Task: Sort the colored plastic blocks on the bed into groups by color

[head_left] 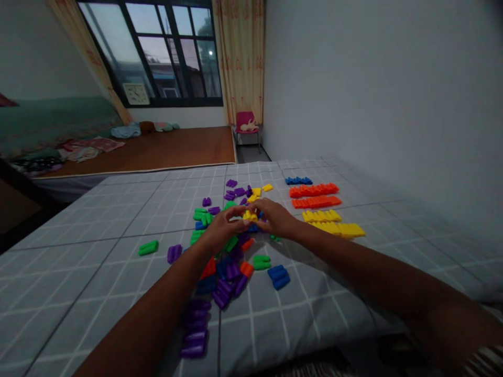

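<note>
My left hand and my right hand meet over the middle of a bed, both pinching a small yellow plastic block between their fingertips. Under and around them lies a loose pile of mixed blocks, purple, green, blue, orange and yellow. To the right, sorted rows lie side by side: a blue row, two orange rows and two yellow rows.
The bed has a grey checked sheet and sits against a white wall on the right. A lone green block lies at left. Beyond are a wooden platform with clothes, a pink chair and a window.
</note>
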`<state>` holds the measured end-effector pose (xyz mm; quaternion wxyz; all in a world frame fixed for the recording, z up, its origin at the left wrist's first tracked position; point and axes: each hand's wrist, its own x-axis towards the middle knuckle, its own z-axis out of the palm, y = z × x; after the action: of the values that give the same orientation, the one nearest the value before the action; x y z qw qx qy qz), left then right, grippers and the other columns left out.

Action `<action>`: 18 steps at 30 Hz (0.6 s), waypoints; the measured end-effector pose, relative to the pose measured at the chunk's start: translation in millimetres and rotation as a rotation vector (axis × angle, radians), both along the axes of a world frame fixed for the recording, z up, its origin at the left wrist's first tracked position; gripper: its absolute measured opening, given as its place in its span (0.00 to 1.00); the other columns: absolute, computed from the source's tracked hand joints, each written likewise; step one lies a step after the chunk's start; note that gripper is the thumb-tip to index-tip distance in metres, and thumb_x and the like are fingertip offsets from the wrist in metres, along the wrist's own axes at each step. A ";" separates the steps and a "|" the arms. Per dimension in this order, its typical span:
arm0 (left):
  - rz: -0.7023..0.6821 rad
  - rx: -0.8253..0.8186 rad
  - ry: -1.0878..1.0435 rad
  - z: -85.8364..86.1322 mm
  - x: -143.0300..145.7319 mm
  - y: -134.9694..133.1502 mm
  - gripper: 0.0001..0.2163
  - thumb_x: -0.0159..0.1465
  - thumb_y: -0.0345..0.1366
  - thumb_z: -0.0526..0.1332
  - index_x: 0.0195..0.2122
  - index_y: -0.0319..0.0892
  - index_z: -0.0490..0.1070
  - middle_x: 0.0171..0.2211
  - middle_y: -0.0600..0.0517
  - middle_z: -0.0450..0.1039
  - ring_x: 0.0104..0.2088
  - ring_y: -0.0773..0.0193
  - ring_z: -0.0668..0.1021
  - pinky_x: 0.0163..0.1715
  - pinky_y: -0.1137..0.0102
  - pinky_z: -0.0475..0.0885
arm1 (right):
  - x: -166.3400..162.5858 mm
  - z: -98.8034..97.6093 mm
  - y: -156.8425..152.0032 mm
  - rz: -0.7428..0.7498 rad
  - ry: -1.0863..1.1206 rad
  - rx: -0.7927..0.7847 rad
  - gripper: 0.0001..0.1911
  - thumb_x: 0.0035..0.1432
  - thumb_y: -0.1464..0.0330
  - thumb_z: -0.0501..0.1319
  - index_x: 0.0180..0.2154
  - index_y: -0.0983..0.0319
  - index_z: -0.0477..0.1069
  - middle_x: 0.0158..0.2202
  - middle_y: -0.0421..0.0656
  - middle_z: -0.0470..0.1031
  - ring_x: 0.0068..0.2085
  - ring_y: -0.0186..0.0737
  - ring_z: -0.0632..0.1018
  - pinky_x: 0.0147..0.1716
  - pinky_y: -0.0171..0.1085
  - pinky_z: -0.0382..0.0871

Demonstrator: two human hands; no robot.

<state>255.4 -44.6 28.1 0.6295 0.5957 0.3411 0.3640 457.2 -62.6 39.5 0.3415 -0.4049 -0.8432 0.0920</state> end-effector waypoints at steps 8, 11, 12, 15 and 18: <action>-0.181 0.065 0.118 9.9 4.1 -11.8 0.35 0.52 0.42 0.70 0.60 0.48 0.61 0.55 0.44 0.67 0.43 0.58 0.78 0.42 0.64 0.76 | 33.4 8.9 -31.3 0.060 -0.064 -0.222 0.17 0.52 0.66 0.66 0.45 0.58 0.68 0.41 0.42 0.76 0.39 0.39 0.76 0.38 0.37 0.69; -0.175 0.109 0.225 18.5 1.1 -13.2 0.28 0.54 0.46 0.68 0.55 0.46 0.68 0.54 0.43 0.71 0.49 0.52 0.77 0.44 0.63 0.75 | 95.4 17.0 -33.0 -0.084 -0.039 -0.199 0.25 0.54 0.67 0.64 0.54 0.57 0.66 0.52 0.46 0.73 0.43 0.40 0.77 0.43 0.40 0.71; -0.144 0.122 0.265 20.5 -1.2 -11.3 0.26 0.54 0.47 0.68 0.53 0.45 0.71 0.51 0.44 0.73 0.49 0.51 0.77 0.45 0.62 0.75 | 122.0 20.2 -32.3 -0.180 -0.041 -0.200 0.24 0.54 0.67 0.63 0.54 0.57 0.67 0.53 0.46 0.73 0.44 0.40 0.77 0.44 0.41 0.71; -0.031 0.122 0.318 23.2 -11.1 -1.0 0.23 0.54 0.50 0.67 0.47 0.43 0.74 0.43 0.45 0.79 0.45 0.51 0.79 0.44 0.61 0.75 | 201.9 24.9 -31.3 -0.459 -0.120 -0.268 0.22 0.51 0.68 0.63 0.50 0.57 0.71 0.47 0.44 0.77 0.43 0.42 0.78 0.43 0.41 0.73; 0.042 0.094 0.304 22.8 -21.3 9.2 0.23 0.54 0.51 0.67 0.46 0.43 0.75 0.40 0.45 0.80 0.43 0.51 0.80 0.42 0.61 0.76 | 257.1 16.8 -35.1 -0.553 -0.207 -0.382 0.22 0.47 0.68 0.65 0.47 0.58 0.73 0.44 0.44 0.78 0.40 0.42 0.79 0.40 0.40 0.73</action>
<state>234.2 -35.4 50.9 0.5344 0.6654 0.4275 0.2980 714.3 -97.6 56.3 0.1845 -0.6817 -0.6993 0.1105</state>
